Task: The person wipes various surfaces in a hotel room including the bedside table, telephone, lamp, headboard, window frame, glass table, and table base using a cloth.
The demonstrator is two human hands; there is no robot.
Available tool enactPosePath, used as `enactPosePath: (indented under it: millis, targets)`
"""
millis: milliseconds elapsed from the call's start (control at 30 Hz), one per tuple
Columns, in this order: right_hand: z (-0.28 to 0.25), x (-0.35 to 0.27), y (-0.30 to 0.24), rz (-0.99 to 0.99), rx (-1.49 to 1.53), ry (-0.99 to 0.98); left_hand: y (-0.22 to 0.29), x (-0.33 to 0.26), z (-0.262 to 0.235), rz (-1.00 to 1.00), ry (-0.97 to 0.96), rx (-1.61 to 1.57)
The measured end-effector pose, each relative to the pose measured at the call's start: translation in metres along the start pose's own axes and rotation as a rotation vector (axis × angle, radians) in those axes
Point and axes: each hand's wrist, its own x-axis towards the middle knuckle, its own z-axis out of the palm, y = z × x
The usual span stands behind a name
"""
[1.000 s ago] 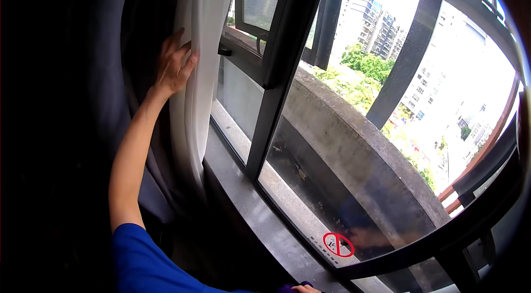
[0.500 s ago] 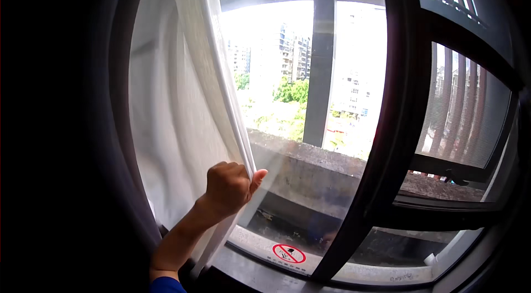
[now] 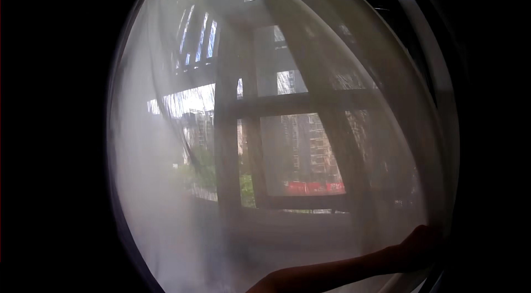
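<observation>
A sheer white curtain [image 3: 182,237] is spread across most of the window. My left hand [image 3: 421,247] is at the lower right, at the end of my outstretched forearm, which enters from the bottom middle. It is closed on the curtain near its right edge, though its fingers are dark and hard to make out. From there, long folds slant up to the upper left. My right hand does not appear.
Behind the sheer cloth show the dark window frame [image 3: 276,106], slats, buildings and greenery. At the right, a pale upright strip [image 3: 442,80] stands beside the curtain's edge. Darkness surrounds the view on both sides.
My left hand has moved from lower middle to lower right, drawing the curtain's edge rightward. The cloth now covers most of the window glass, and the view has turned.
</observation>
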Motion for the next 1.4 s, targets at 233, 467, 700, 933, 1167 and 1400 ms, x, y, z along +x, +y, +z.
enactPosePath:
  millis: [233, 467, 700, 933, 1167, 1400]
  targets:
    - [-0.008, -0.053, -0.011, 0.165, 0.015, 0.133, 0.039, 0.086, 0.092, 0.182, -0.108, -0.219]
    - [-0.011, -0.095, -0.032, 0.367, 0.019, 0.166, 0.073, 0.108, 0.127, -0.082, 0.086, -0.425]
    - [0.015, -0.218, 0.102, 0.612, 0.168, 0.296, 0.127, 0.084, 0.136, 0.055, -0.867, -1.068]
    - [-0.035, -0.464, 0.114, 1.349, 0.585, 1.112, 0.265, 0.107, 0.258, -0.190, -1.080, -2.149]
    - [-0.171, -0.650, 0.077, 0.552, 0.946, 2.278, 0.362, 0.278, 0.300, -0.431, -0.823, -1.837]
    - [-0.285, -0.659, 0.083, 0.092, 1.027, 2.045, 0.306, 0.348, 0.311, -0.688, -0.768, -1.851]
